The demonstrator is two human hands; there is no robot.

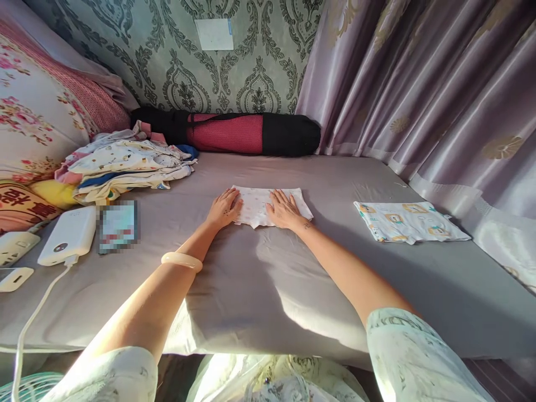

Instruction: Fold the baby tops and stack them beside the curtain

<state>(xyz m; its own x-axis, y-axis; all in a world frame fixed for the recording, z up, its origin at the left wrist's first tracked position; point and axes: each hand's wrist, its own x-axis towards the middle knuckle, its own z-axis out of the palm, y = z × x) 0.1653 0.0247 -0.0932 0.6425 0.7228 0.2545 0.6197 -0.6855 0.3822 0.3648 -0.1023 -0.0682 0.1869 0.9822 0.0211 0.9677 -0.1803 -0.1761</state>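
A small white cloth with a faint print [256, 207] lies spread on the grey bed sheet [234, 279], roughly rectangular, its front edge uneven. On its left end rests my left hand [226, 207], palm down with fingers stretched out. My right hand [285, 209] lies flat on the right part of the same cloth, fingers spread. Neither hand grips anything. Away to the right is a folded white cloth with orange and green prints [412, 222]. To the left sits a heap of printed clothes [129, 162].
A white power bank [69, 234] with a cable [36, 318] and a power strip [17, 248] lie at the left, beside a blurred-out item [118, 225]. A black and red rolled bag [226, 133] lies along the wall. Curtains [419, 84] hang at the right.
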